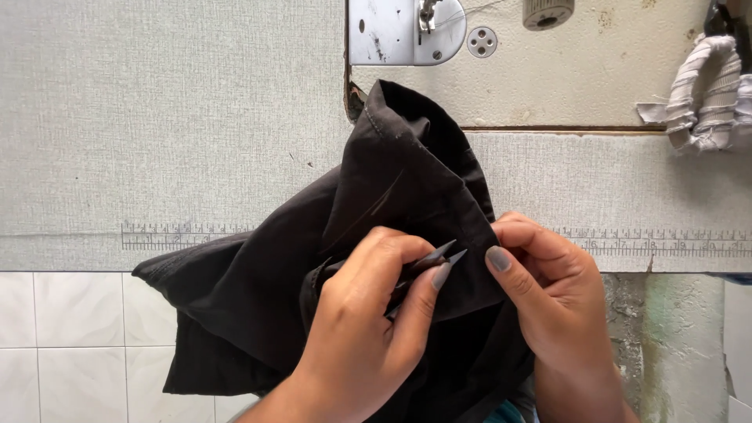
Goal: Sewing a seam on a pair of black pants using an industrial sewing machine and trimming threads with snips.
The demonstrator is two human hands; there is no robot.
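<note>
A black garment [376,235] lies bunched on the grey tabletop [157,117], one folded corner reaching up to the sewing machine bed [595,70] below its metal needle plate [399,31]. The left hand [368,329] has its grip closed on small pointed thread snips [435,258], tips aimed at the cloth edge. The right hand [548,290] pinches that edge between thumb and fingers. A printed ruler strip [180,235] runs along the tabletop's front. At upper right hangs what seems a striped cloth roll [709,94].
</note>
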